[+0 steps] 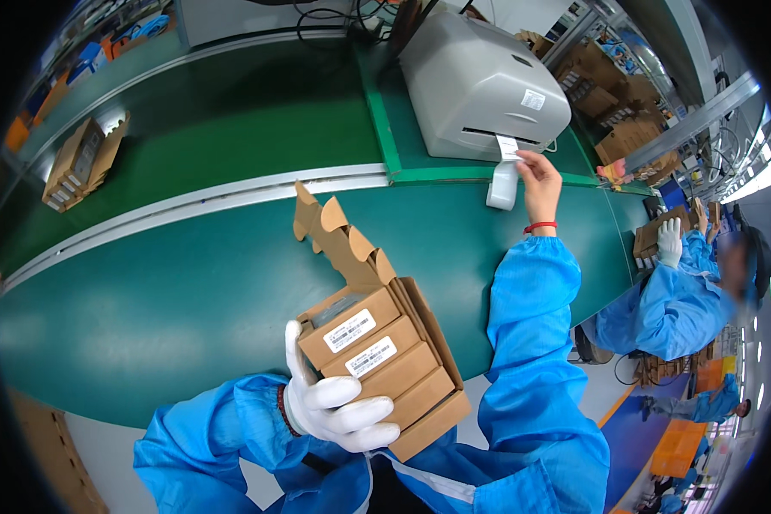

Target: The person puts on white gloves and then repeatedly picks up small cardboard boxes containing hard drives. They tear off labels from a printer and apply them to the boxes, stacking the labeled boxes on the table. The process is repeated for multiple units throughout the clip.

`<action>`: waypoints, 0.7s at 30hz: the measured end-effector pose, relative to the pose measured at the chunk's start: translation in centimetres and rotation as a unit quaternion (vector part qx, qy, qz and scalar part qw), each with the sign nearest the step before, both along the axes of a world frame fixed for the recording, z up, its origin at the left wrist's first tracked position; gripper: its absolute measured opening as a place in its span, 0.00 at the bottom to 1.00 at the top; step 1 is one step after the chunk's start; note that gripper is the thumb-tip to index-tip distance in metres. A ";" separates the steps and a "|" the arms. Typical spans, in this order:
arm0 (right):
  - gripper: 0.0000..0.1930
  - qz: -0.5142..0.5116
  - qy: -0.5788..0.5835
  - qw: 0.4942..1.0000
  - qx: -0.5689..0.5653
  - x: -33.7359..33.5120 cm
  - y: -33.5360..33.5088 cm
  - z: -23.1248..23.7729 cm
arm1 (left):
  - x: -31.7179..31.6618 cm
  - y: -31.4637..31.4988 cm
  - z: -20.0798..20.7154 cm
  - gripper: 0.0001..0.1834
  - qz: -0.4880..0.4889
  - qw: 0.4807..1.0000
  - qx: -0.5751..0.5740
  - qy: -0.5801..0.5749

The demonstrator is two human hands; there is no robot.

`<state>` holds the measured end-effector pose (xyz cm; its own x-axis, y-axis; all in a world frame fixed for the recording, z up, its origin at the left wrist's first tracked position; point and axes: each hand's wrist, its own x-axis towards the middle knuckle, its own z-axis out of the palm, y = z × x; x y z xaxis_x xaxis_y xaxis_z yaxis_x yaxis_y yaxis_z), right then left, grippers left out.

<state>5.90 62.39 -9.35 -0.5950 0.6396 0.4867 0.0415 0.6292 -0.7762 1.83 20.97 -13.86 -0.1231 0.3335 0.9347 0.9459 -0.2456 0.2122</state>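
My left hand, in a white glove, is wrapped round an open cardboard carton and holds it tilted close to my body. Several small brown boxes fill the carton, and two of them carry white labels. Its scalloped flap stands up, away from me. My bare right hand, with a red band at the wrist, pinches a strip of white labels at the printer's slot. The strip hangs from the grey label printer and curls down over the green ledge.
Another open carton of boxes sits on the green conveyor at the left. A metal rail divides it from the green worktable. At the right, a co-worker in blue handles a carton. Stacked cartons stand behind the printer.
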 end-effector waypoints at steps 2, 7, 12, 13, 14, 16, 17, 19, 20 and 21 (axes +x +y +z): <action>0.07 -0.022 0.029 0.999 0.009 0.2 -0.1 -0.1 | -0.2 0.2 0.2 0.16 0.015 1.000 0.011 0.015; 0.04 -0.018 0.031 0.999 -0.004 1.8 0.1 -0.2 | -0.4 0.5 0.6 0.15 -0.002 1.000 0.008 0.006; 0.01 -0.105 -0.012 0.983 0.153 2.0 -2.0 0.9 | -0.4 1.2 0.4 0.14 0.006 1.000 0.026 0.002; 0.01 -0.128 -0.017 0.967 0.222 1.7 -3.0 1.5 | -0.4 1.2 0.4 0.14 0.003 1.000 0.021 0.003; 0.01 -0.129 0.001 0.962 0.240 1.8 -4.2 2.2 | -0.5 1.1 0.4 0.14 -0.001 1.000 0.016 0.003; 0.01 -0.126 0.038 0.953 0.273 2.1 -8.0 4.2 | -0.5 1.2 0.4 0.15 0.002 1.000 0.017 0.002; 0.01 -0.050 0.035 0.993 0.096 2.8 -10.9 5.2 | -0.5 1.3 0.3 0.15 0.004 1.000 0.022 0.000; 0.03 0.051 0.045 0.997 -0.041 4.2 -17.1 7.1 | -0.4 1.5 0.2 0.15 0.001 0.999 0.033 -0.001; 0.03 0.082 0.046 0.992 -0.079 4.9 -19.7 7.6 | -0.5 1.4 0.3 0.15 -0.001 0.999 0.035 0.001; 0.03 0.125 0.020 0.992 -0.027 5.6 -21.4 7.9 | -0.6 1.5 0.1 0.15 -0.004 0.999 0.039 0.001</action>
<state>11.51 40.97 -1.48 -0.7190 0.5008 0.4819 -0.1418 0.5731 -0.8071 1.28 22.43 -13.74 -0.1185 0.2607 0.9581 0.9442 -0.2691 0.1900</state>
